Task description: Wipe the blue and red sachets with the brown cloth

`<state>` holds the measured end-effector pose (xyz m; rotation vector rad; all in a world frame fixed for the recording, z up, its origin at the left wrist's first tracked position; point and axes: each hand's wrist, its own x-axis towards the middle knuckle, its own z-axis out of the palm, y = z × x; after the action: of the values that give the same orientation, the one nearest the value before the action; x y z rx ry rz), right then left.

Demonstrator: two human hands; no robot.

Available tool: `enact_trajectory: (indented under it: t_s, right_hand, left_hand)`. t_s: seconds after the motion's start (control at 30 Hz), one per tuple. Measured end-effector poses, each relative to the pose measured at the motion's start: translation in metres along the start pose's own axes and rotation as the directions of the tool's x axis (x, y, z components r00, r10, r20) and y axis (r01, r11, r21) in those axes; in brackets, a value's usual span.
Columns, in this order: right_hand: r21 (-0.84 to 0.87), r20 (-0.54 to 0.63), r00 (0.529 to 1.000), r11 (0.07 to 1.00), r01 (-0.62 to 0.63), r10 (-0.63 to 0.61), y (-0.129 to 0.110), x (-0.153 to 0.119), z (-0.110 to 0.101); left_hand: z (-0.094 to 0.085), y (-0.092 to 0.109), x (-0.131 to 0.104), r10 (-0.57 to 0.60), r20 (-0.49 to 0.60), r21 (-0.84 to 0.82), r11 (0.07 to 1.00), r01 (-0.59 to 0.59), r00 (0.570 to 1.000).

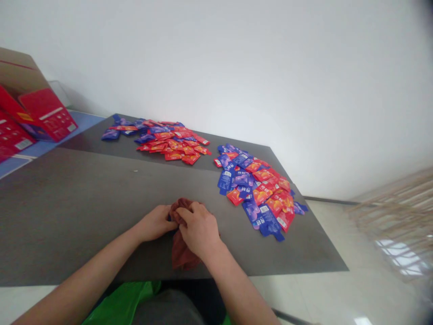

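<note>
A reddish-brown cloth (182,255) lies bunched on the dark grey table near its front edge. My left hand (156,223) grips the cloth's upper left side, its fingers closed at the folds. From the right, my right hand (199,228) pinches the top of the same cloth, covering part of it. The two hands are close together. Whatever may be inside the folds is hidden.
Red and blue packets form one pile (174,140) at the back of the table (84,194) and another pile (260,185) to the right. An open red carton (50,113) stands at the far left on a blue surface. A white wall rises behind.
</note>
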<state>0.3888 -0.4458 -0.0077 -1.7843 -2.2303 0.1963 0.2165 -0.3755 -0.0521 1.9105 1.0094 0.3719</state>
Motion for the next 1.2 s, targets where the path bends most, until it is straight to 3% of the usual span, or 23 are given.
enact_trajectory:
  t_s: [0.13, 0.27, 0.33, 0.4, 0.47, 0.53, 0.63, 0.77, 0.87, 0.93, 1.0, 1.07, 1.2]
  right_hand:
    - [-0.076, 0.055, 0.975, 0.975, -0.211, 0.215, 0.032, 0.019, 0.019]
    - [-0.166, 0.058, 0.932, 0.924, -0.344, 0.358, 0.059, 0.034, 0.001]
    - [-0.168, 0.014, 0.938, 0.925, -0.340, 0.347, 0.054, 0.027, -0.009]
    - [-0.135, -0.023, 0.972, 0.962, -0.236, 0.235, 0.039, 0.011, -0.012]
    - [-0.101, -0.017, 0.995, 0.990, -0.102, 0.101, 0.024, -0.004, -0.006]
    - [-0.091, 0.032, 0.997, 0.994, -0.061, 0.064, 0.019, -0.010, 0.003]
    - [-0.136, 0.074, 0.975, 0.971, -0.197, 0.208, 0.038, -0.001, 0.008]
    - [-0.205, 0.049, 0.936, 0.920, -0.333, 0.350, 0.060, 0.012, -0.008]
    - [-0.162, -0.001, 0.976, 0.963, -0.216, 0.219, 0.040, 0.000, -0.014]
    - [-0.124, -0.002, 0.996, 0.989, -0.085, 0.085, 0.019, -0.012, -0.008]
    - [-0.106, 0.036, 0.999, 0.994, -0.031, 0.035, 0.007, -0.019, 0.003]
    - [-0.117, 0.071, 0.992, 0.989, -0.095, 0.104, 0.013, -0.018, 0.010]
    - [-0.175, 0.083, 0.948, 0.941, -0.291, 0.308, 0.057, -0.006, 0.002]
  left_hand:
    - [-0.003, 0.004, 0.002, -0.017, 0.004, 0.136, 0.991, 0.016, 1.000]
    - [-0.002, 0.002, -0.002, -0.005, -0.016, 0.143, 0.990, 0.007, 1.000]
    - [0.000, -0.001, -0.003, -0.007, -0.011, 0.129, 0.992, 0.009, 1.000]
    - [0.001, -0.003, -0.004, -0.003, -0.004, 0.107, 0.994, 0.004, 1.000]
    - [0.001, -0.004, -0.003, 0.004, -0.002, 0.090, 0.996, -0.004, 1.000]
    - [0.000, -0.003, -0.001, 0.004, -0.006, 0.094, 0.996, -0.004, 1.000]
    - [-0.002, 0.001, 0.000, 0.004, -0.011, 0.109, 0.994, -0.002, 1.000]
    - [-0.003, 0.003, -0.003, -0.009, -0.009, 0.099, 0.995, 0.010, 1.000]
    - [-0.002, 0.002, -0.003, -0.007, -0.009, 0.093, 0.996, 0.008, 1.000]
    - [-0.002, 0.002, -0.003, 0.012, -0.006, 0.092, 0.996, -0.011, 1.000]
    - [-0.002, 0.002, -0.001, 0.018, -0.007, 0.108, 0.994, -0.017, 1.000]
    - [-0.003, 0.003, 0.000, 0.007, -0.007, 0.124, 0.992, -0.006, 1.000]
    - [-0.004, 0.002, 0.000, -0.020, -0.009, 0.100, 0.995, 0.021, 1.000]
